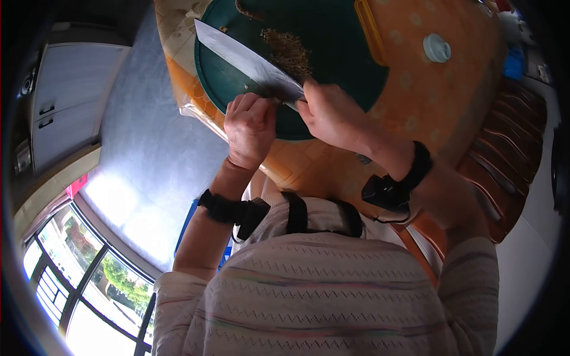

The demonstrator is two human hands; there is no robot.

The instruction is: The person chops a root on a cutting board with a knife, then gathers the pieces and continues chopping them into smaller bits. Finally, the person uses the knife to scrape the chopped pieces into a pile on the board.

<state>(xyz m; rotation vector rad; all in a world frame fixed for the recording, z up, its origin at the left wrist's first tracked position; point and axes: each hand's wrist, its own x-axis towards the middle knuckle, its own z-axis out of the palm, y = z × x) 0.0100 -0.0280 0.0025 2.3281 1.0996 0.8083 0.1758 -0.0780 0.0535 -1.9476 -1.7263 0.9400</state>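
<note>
My right hand grips the handle end of a broad cleaver. Its blade lies slanted across a round dark green chopping board. A heap of finely chopped brown bits sits on the board just beyond the blade. My left hand is curled into a loose fist at the near edge of the board, with its fingertips against the base of the blade. Whether anything is under those fingers is hidden. Both wrists wear black straps.
The board rests on a table with an orange patterned cloth. On the cloth are a white round lid, a yellow strip beside the board and a blue object. A wooden slatted chair stands to the right, cupboards to the left.
</note>
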